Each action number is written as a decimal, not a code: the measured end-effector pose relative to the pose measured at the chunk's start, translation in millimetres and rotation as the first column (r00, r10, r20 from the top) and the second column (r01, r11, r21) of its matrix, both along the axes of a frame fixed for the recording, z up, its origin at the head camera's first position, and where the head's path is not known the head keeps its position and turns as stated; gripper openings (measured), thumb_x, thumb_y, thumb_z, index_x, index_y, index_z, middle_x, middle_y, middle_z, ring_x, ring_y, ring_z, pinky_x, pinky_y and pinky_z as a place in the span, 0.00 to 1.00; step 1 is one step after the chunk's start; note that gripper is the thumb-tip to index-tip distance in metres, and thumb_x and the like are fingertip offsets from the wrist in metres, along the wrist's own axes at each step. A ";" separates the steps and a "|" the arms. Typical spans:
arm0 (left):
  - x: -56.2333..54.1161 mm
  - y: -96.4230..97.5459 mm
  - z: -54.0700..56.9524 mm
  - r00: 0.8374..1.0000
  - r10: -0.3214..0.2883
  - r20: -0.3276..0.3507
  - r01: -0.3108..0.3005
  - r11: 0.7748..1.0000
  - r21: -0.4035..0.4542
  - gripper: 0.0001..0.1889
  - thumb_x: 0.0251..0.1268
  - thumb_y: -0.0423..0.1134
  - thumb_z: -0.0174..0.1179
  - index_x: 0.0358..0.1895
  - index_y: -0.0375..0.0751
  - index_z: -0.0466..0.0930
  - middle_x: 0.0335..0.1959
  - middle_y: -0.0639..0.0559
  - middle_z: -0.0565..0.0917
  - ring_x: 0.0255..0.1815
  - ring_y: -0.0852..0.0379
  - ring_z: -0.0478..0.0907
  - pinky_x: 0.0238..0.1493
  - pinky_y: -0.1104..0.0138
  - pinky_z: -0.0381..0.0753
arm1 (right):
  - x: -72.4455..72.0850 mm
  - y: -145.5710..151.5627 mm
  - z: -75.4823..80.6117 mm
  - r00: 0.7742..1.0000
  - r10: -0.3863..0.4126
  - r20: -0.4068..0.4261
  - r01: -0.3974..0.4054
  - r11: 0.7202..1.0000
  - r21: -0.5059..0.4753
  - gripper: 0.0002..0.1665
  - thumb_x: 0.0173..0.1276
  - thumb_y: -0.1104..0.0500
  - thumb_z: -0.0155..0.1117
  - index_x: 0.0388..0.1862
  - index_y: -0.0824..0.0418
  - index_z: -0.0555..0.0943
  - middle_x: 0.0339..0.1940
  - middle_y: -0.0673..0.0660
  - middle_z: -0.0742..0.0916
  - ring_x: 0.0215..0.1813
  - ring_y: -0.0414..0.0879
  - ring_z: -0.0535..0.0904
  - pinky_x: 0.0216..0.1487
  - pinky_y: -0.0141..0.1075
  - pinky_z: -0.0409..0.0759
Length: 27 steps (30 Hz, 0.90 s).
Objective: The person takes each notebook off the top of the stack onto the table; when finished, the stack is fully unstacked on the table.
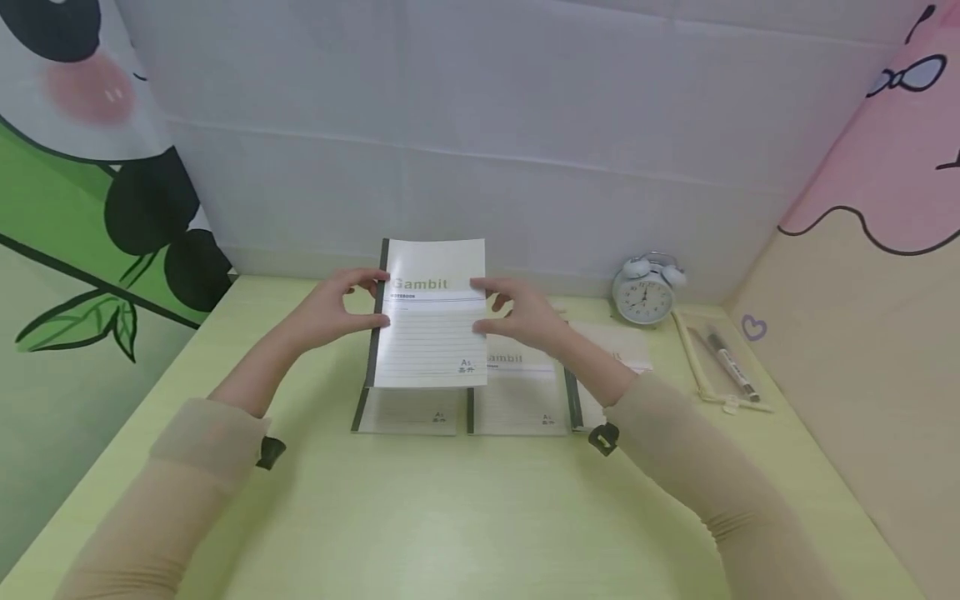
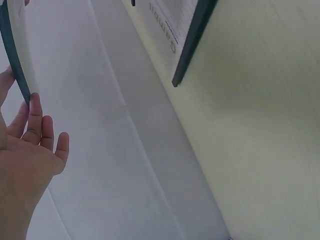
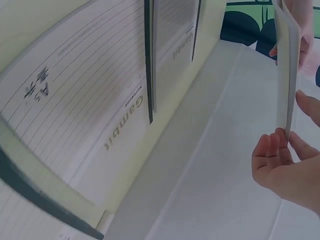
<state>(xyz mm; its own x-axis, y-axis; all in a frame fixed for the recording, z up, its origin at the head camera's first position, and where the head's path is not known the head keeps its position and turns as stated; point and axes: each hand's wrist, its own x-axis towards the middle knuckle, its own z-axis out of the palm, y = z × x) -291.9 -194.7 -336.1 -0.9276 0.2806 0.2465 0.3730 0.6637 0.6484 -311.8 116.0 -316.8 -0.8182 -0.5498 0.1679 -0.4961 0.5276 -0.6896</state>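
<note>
A white notebook with a dark spine and "Gambit" on its cover (image 1: 431, 342) is held up above the table between both hands. My left hand (image 1: 330, 310) pinches its spine edge, thumb in front and fingers behind. On the opposite edge my right hand (image 1: 525, 312) pinches it the same way. Below it on the table lies a left notebook (image 1: 408, 412), mostly hidden behind the raised one. Beside that are a middle notebook (image 1: 521, 400) and a right notebook (image 1: 588, 404), partly covered by my right forearm. The right wrist view shows the raised notebook (image 3: 286, 65) edge-on.
At the back right stands a white twin-bell alarm clock (image 1: 645, 290). To its right lies a pale-edged clear pouch (image 1: 693, 358) with a marker (image 1: 733, 364) in it. A white cloth backdrop (image 1: 480, 125) rises behind the table (image 1: 465, 517).
</note>
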 end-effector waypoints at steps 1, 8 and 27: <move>-0.3 -4.8 -2.1 1.000 0.001 0.000 -0.001 1.000 -0.005 0.35 0.52 0.44 0.71 0.64 0.41 0.68 0.47 0.45 0.76 0.59 0.46 0.65 0.63 0.47 0.59 | -0.9 -5.4 -1.7 1.000 -0.003 0.015 0.003 1.000 -0.003 0.38 0.56 0.55 0.73 0.66 0.53 0.71 0.56 0.52 0.78 0.51 0.51 0.74 0.40 0.34 0.76; 2.3 -35.5 -16.2 0.998 0.049 0.033 -0.048 0.998 -0.031 0.35 0.53 0.44 0.70 0.64 0.38 0.67 0.47 0.43 0.75 0.58 0.44 0.63 0.61 0.45 0.60 | -4.9 -42.7 -17.6 0.996 0.000 0.084 0.001 1.000 -0.007 0.39 0.56 0.56 0.73 0.67 0.53 0.71 0.56 0.53 0.79 0.52 0.50 0.75 0.40 0.32 0.74; 16.0 -119.7 -58.9 0.950 0.194 0.244 -0.164 0.977 -0.136 0.39 0.52 0.55 0.68 0.65 0.41 0.64 0.50 0.38 0.72 0.55 0.39 0.64 0.50 0.51 0.67 | 2.0 -139.4 -74.3 0.972 0.018 0.232 -0.015 1.000 -0.012 0.41 0.54 0.56 0.74 0.68 0.50 0.70 0.52 0.49 0.79 0.38 0.37 0.73 0.32 0.26 0.73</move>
